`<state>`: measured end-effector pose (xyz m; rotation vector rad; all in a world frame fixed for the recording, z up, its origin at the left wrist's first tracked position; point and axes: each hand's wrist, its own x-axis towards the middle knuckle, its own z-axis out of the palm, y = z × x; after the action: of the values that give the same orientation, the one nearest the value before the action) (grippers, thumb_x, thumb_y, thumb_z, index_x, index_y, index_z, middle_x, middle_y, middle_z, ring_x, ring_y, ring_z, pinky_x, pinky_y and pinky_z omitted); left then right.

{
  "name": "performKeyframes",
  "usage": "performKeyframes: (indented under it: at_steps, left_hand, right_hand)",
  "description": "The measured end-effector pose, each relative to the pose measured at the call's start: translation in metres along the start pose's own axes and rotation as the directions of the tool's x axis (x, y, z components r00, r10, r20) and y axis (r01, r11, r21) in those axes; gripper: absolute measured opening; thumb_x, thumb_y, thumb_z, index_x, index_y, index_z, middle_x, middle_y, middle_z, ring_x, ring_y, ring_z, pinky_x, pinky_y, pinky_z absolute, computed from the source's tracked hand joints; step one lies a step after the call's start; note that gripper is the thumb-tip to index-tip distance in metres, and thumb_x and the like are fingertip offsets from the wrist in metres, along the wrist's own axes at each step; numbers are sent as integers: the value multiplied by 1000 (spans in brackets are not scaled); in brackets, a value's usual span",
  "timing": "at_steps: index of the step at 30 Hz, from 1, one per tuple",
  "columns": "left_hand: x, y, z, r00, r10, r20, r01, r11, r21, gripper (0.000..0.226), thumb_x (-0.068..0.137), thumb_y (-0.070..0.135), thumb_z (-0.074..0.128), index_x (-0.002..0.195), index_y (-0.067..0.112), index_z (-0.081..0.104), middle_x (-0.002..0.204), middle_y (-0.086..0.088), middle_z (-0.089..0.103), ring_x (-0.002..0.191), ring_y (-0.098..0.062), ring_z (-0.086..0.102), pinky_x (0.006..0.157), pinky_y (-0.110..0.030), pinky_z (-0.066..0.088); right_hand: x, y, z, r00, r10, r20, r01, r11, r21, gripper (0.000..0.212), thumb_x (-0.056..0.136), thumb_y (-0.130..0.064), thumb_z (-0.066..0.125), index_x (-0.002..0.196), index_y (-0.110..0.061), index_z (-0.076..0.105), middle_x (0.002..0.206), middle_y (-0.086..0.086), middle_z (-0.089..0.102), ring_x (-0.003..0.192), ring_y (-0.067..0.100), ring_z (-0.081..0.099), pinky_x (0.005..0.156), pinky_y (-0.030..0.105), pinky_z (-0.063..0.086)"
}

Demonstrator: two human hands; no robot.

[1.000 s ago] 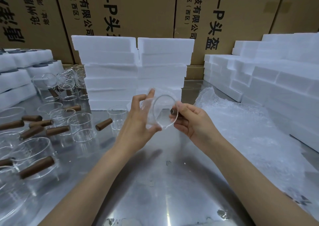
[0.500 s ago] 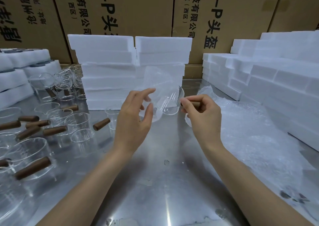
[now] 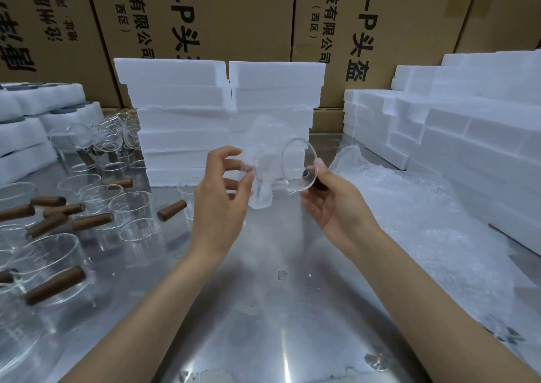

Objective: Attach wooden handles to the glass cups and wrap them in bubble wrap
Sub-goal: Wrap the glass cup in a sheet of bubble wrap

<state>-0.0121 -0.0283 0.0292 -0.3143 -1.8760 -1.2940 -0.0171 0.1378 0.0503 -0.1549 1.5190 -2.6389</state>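
Observation:
My right hand grips the dark wooden handle of a clear glass cup, held above the steel table with its mouth turned toward me. My left hand pinches a small sheet of bubble wrap between thumb and fingers, just left of the cup. The wrap hangs against the cup's left side. More glass cups and loose wooden handles lie on the left of the table.
White foam blocks are stacked behind my hands, more foam on the right and foam trays at far left. A pile of bubble wrap covers the table's right side. Cardboard boxes form the back wall.
The cup has turned in my right hand so its mouth faces me. My left hand let go of the cup's body and now pinches the bubble wrap beside it.

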Motion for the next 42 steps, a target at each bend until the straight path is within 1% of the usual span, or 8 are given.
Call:
performKeyframes:
  at_steps: [6, 12, 16, 24, 28, 34, 38, 42]
  left_hand:
    - [1, 7, 0, 997, -54, -62, 51, 998, -44, 20, 93, 23, 62, 86, 40, 55, 85, 25, 64, 63, -5, 64, 59, -15, 46]
    - [2, 13, -2, 992, -22, -126, 17, 999, -42, 13, 90, 27, 65, 84, 38, 62, 82, 16, 63, 64, -3, 57, 57, -10, 41]
    - [-3, 22, 1, 987, 126, -99, -125, 992, 11, 4, 88, 26, 66, 89, 30, 67, 84, 15, 62, 67, -6, 58, 58, -15, 45]
    - [-24, 35, 19, 866, 469, 172, -485, 872, 62, 14, 88, 14, 66, 99, 10, 73, 89, 7, 62, 77, -5, 57, 71, -16, 47]
    - [-25, 33, 19, 808, 544, 227, -578, 806, 127, 26, 92, 12, 58, 116, 7, 65, 103, -6, 67, 94, -20, 62, 85, -28, 50]
    - [4, 20, -2, 972, 196, -132, -177, 974, 140, 54, 94, 31, 51, 142, 11, 34, 141, 3, 28, 135, -9, 29, 112, -22, 24]
    - [9, 13, -10, 939, -337, 69, 341, 888, -309, 90, 82, 56, 56, 152, 30, 7, 152, 9, 24, 118, 10, 44, 96, -17, 33]
    - [2, 10, 1, 893, -388, 229, 448, 821, -355, 80, 72, 51, 61, 142, 31, 28, 125, 8, 56, 104, 2, 60, 84, -14, 49]
  right_hand:
    - [3, 9, -4, 998, -31, -62, 32, 999, 17, 12, 89, -27, 63, 87, -15, 65, 72, -6, 71, 66, 4, 68, 55, 14, 52]
    - [-1, 12, 4, 897, -441, -32, 382, 809, -447, 3, 84, -15, 69, 83, -13, 68, 72, -3, 71, 67, 9, 69, 60, 17, 51]
    - [-6, 23, 10, 809, -588, 19, 492, 659, -568, 6, 80, -16, 74, 80, -13, 69, 71, -3, 71, 69, 13, 69, 71, 27, 55]
    - [-13, 41, 18, 710, -669, 220, 570, 362, -737, 24, 82, -7, 55, 69, -27, 58, 64, -19, 55, 60, 1, 52, 56, 10, 38]
    - [-6, 37, 14, 837, -537, 105, 486, 640, -595, 33, 87, 5, 49, 67, -21, 54, 58, -14, 55, 54, -3, 52, 49, 12, 40]
    - [10, 25, 1, 972, -197, -129, 155, 948, -277, 26, 95, -2, 45, 88, -21, 61, 71, -4, 65, 50, 6, 63, 46, 18, 48]
    - [13, 17, -1, 990, -95, -106, 74, 980, -182, 33, 92, 3, 38, 83, -19, 61, 73, 4, 67, 52, 10, 64, 50, 22, 50]
    - [11, 13, -3, 994, -103, -36, 96, 984, -147, 25, 94, 0, 46, 84, -19, 60, 80, -1, 66, 71, 14, 63, 65, 27, 54]
